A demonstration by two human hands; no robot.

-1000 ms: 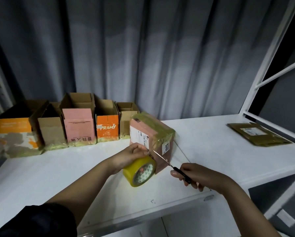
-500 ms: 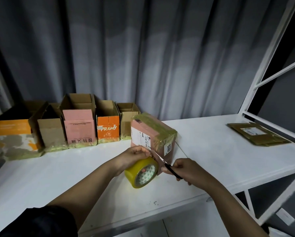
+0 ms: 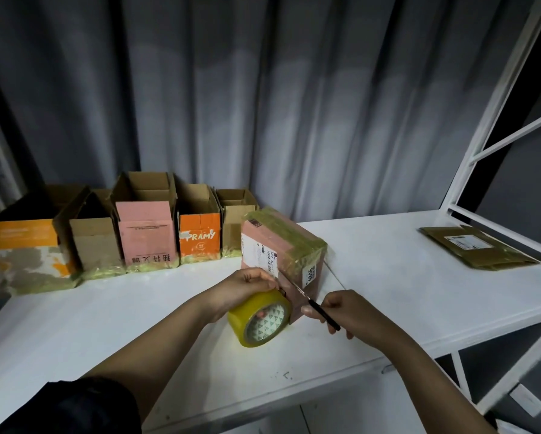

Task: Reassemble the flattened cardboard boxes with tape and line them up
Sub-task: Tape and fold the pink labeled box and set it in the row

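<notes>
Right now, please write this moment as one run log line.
left hand: holds tape roll | right hand: holds cutter, blade at tape on pink box | row of boxes: five | flattened box: untouched

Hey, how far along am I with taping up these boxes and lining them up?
Done: five open boxes stand in a row along the curtain. In hand: the pink box is wrapped in tape; your left hand holds the tape roll against it while your right hand brings a thin blade to the tape. Left: one flattened box lies on the right, and the pink box isn't yet in the row.
</notes>
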